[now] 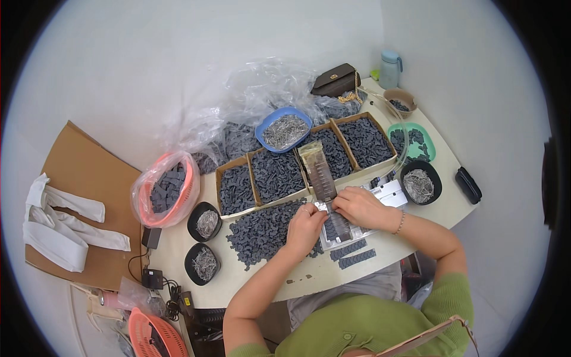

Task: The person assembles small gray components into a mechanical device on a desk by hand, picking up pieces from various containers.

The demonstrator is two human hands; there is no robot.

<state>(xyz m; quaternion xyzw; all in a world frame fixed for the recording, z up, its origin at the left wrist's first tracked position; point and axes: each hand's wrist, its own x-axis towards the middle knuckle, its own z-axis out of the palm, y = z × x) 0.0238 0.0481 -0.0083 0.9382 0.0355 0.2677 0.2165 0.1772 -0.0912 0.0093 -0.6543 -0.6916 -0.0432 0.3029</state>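
Observation:
My left hand [306, 226] and my right hand [358, 206] meet over a narrow metal track [319, 172] that slopes across the table toward me. Both pinch small dark grey plastic parts at the track's lower end, where a row of them [340, 227] lies in a tray. Left of my left hand spreads a loose pile of the same dark parts [259, 232]. Two short assembled strips [354, 254] lie on the table in front of me. A small white device [389, 193] sits just beyond my right hand.
Several cardboard boxes of dark parts [273, 175] stand behind the track. A blue bowl [284, 130] and black bowls [420, 181] [205, 223] [203, 263] hold thin metal pins. An orange basket [168, 189] in plastic, a green tray [413, 141], a brown purse [336, 80], a bottle [390, 68].

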